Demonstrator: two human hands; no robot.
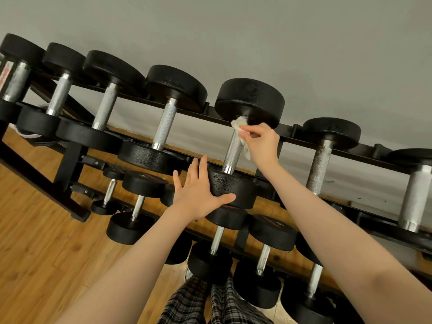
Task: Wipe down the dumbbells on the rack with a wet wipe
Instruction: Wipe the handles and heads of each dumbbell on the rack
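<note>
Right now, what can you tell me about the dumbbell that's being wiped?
The dumbbell lies across the rack's top tier, fifth from the left. It has two round black, rough-looking heads and a knurled silvery metal handle. The right hand pinches a white wet wipe against the handle's far end, while the left hand rests open on the near head.

White wipe (239,127) — on dumbbell (233,150) handle.

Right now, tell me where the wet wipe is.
In the head view, right of centre: the wet wipe is pinched in the right hand against the steel handle, just below the dumbbell's far head.
</note>
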